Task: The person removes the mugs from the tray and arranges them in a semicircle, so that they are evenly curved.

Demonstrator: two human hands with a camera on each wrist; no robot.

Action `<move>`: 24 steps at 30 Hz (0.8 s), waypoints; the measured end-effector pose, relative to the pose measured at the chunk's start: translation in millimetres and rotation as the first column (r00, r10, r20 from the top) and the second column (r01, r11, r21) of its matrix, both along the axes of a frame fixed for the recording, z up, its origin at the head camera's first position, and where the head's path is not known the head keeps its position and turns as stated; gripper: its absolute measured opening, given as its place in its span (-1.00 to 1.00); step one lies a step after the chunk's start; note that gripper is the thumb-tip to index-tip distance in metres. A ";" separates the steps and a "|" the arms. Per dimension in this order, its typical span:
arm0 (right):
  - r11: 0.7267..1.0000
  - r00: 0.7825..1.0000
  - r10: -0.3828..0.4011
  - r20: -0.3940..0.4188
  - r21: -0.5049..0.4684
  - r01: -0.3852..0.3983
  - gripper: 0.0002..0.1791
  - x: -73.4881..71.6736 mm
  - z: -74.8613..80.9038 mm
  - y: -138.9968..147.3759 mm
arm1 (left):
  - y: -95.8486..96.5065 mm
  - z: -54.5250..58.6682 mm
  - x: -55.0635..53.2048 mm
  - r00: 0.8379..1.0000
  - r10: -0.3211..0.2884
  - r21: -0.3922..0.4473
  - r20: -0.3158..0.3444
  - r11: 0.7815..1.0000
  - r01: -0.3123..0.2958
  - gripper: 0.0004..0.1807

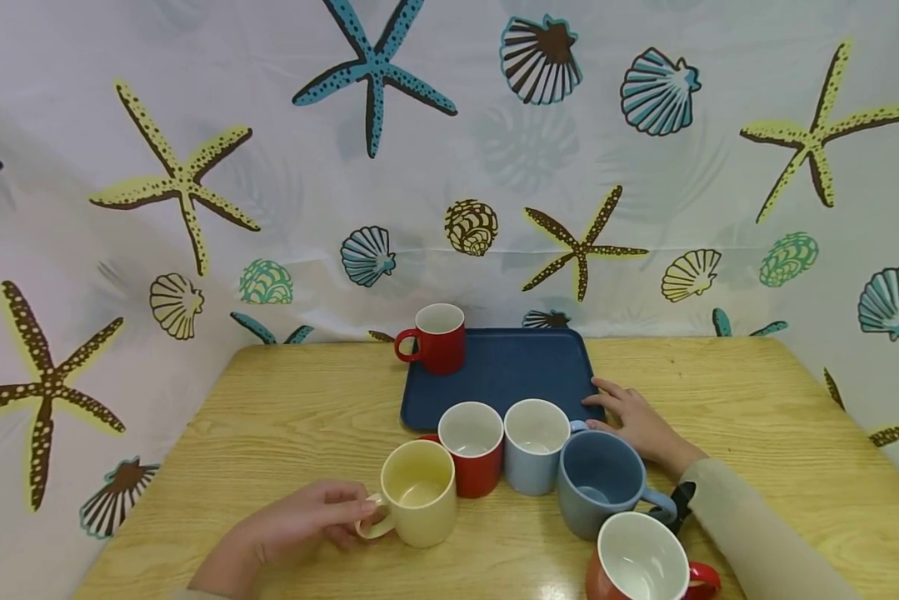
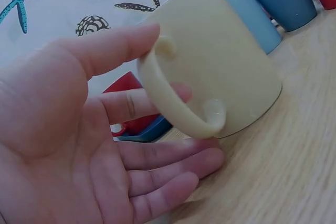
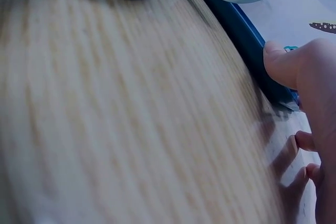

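Note:
My left hand (image 1: 310, 521) holds a pale yellow mug (image 1: 419, 496) by its handle. In the left wrist view the thumb lies on top of the handle (image 2: 168, 98) and one finger passes through the loop; the other fingers are spread below. The mug stands upright on the table. My right hand (image 1: 640, 425) is at the right edge of a dark blue tray (image 1: 524, 367), its fingers fairly straight. Its thumb (image 3: 283, 66) is against the tray's rim in the right wrist view. A red mug (image 1: 443, 342) stands on the tray's back left corner.
In front of the tray stand a red mug (image 1: 475, 467), a light blue mug (image 1: 531, 458) and a darker blue mug (image 1: 595, 492), close together. Another red mug (image 1: 636, 567), white inside, is nearest, beside the right forearm. A patterned cloth (image 1: 434, 183) hangs behind the wooden table (image 1: 299, 400).

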State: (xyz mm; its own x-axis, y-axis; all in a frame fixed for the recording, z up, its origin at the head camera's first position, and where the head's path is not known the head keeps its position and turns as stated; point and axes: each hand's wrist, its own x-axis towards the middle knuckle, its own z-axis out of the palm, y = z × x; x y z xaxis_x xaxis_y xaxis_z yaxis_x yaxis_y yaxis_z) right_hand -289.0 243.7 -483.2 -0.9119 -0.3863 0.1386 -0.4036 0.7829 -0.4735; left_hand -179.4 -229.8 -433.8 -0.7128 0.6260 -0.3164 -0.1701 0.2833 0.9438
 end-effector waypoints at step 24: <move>1.000 1.000 -0.003 0.001 0.001 0.003 -0.45 1.4 3.0 -1.9 | 5.6 -8.5 -48.7 0.969 0.243 0.152 0.043 0.957 -0.247 -0.76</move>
